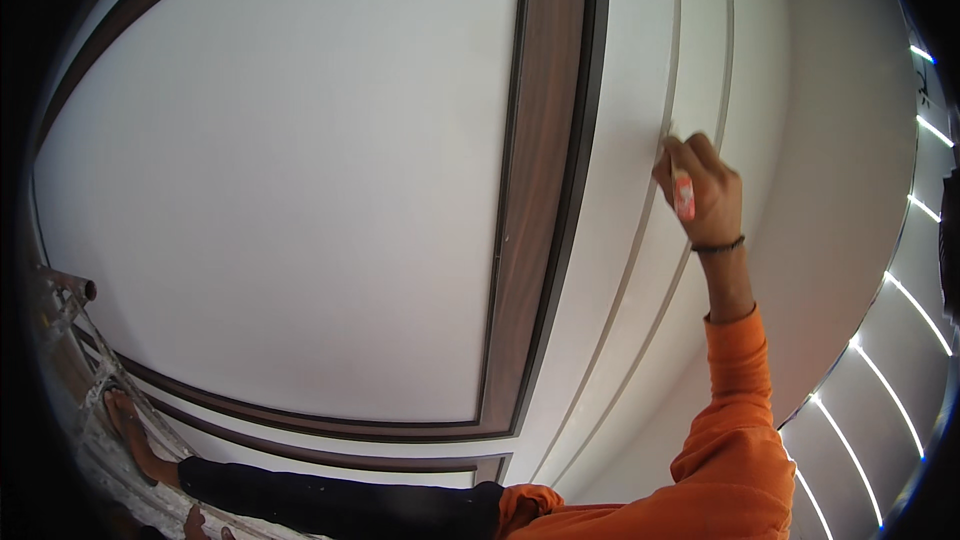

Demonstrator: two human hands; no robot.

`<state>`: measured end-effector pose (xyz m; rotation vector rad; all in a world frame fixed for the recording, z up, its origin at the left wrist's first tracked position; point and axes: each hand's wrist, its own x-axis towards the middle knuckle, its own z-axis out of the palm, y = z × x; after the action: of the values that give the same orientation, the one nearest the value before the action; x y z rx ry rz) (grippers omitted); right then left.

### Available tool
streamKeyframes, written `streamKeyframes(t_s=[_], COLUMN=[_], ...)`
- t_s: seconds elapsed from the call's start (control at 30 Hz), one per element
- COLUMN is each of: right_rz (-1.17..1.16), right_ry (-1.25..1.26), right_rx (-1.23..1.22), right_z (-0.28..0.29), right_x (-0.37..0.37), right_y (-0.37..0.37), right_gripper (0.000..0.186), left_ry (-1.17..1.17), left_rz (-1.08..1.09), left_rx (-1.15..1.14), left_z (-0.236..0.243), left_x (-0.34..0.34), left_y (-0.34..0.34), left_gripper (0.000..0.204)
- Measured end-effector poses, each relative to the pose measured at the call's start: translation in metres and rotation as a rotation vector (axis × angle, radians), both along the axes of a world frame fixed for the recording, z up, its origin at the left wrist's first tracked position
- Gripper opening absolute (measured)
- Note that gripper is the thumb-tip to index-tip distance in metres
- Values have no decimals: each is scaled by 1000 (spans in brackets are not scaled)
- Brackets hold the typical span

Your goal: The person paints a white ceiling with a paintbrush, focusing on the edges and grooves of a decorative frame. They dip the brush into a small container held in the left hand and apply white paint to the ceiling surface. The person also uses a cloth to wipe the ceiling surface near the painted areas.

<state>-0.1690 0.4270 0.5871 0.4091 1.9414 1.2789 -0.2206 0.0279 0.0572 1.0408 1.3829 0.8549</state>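
My right hand (716, 186), in an orange sleeve (738, 365) with a dark bracelet at the wrist, is closed on a small brush (685, 195) with a red-orange and white handle. Its pale tip is at a long grey groove (628, 260) in the white panelled surface (630, 140). The bristles are mostly hidden by my fingers. Left of it runs a brown wooden frame (545, 130) with dark edging, around a large white panel (280, 170). I cannot make out my left hand.
A paint-spattered metal frame (85, 305) stands at the left. A bare foot (135, 435) and a dark-trousered leg (340, 495) lie along the bottom, with partly seen digits at the lower edge. Bright light strips (885, 400) run along the right side.
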Motion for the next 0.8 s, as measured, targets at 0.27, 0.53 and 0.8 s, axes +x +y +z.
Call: streamKeyframes(t_s=[0.27,0.53,0.8], right_rz=[-140,17,118], right_ry=[75,193,213], right_rx=[49,143,131], right_z=[-4,-2,4], right_x=[33,-64,-122], right_y=[-44,66,186], right_gripper=[26,19,24], left_ry=[251,415,311], left_rz=[-169,-99,-131], left_rx=[-88,-214,-338], left_z=[-10,-51,-47], left_x=[16,67,82], left_y=[-19,-34,-17], left_gripper=[47,58,58])
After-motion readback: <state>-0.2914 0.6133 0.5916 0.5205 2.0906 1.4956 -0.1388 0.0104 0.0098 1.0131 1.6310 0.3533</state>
